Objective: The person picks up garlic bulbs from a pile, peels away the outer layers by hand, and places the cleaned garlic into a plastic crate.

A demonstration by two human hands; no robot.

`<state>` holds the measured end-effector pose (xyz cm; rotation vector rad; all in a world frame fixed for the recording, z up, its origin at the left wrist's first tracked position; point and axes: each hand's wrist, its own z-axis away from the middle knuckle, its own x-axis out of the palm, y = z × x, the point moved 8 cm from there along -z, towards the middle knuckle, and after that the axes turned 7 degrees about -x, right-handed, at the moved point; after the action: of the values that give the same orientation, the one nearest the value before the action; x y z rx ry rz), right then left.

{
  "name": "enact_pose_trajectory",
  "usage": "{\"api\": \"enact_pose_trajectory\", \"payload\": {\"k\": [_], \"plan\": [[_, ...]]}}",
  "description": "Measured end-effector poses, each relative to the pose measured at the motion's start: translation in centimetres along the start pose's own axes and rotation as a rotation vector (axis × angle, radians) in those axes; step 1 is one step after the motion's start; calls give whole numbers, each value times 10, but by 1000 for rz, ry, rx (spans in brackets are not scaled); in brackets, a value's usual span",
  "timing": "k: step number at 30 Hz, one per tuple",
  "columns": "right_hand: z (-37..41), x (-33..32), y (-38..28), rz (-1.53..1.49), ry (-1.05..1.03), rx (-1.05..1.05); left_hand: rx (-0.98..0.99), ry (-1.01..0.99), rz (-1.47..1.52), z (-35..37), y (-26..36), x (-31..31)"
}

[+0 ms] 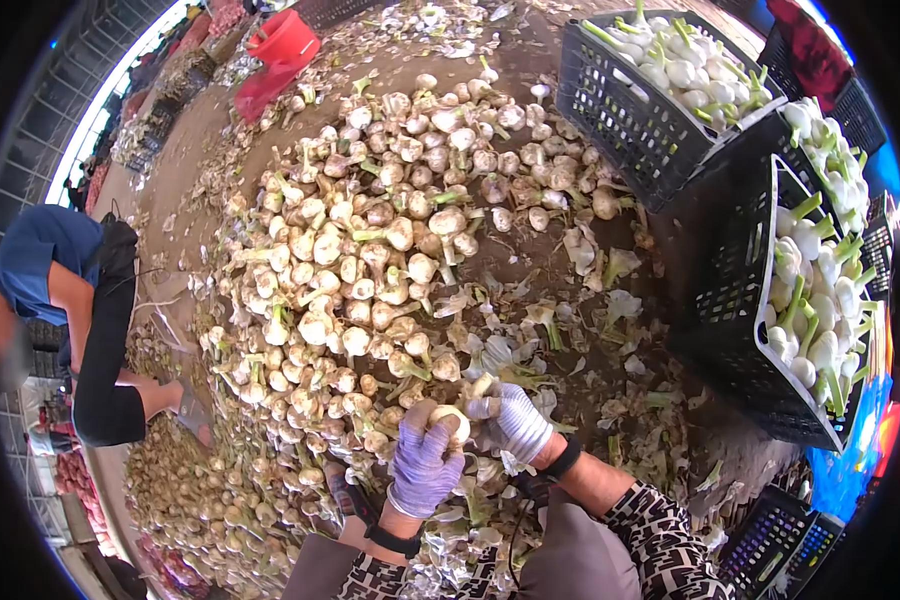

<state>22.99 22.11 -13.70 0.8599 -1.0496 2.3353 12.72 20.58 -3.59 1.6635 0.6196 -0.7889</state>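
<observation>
My left hand (425,468), in a pale purple work glove, is closed around a garlic bulb (453,424) with a smooth pale side showing. Close beside it on the right is my right hand (516,424), gloved the same way. Its fingers are bent together near the bulb, and what they pinch is too small to make out. In front of both hands spreads a large heap of untrimmed garlic bulbs (355,270) with soil-stained skins and short stems. Loose peelings (500,355) lie on the ground just beyond my right hand.
Black plastic crates (735,300) of cleaned white garlic (820,290) stand at the right, with another crate (620,120) behind. A red bucket (284,40) sits at the far left. A person in a blue shirt (45,260) crouches at the left edge.
</observation>
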Motion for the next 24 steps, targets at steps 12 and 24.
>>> {"api": "enact_pose_trajectory", "payload": {"k": [12,24], "plan": [[23,0,-50,410,-79,-351,-882,-331,2018,5,-28,52],[16,2,-48,446,-126,-413,-867,-46,944,-8,-10,19]]}}
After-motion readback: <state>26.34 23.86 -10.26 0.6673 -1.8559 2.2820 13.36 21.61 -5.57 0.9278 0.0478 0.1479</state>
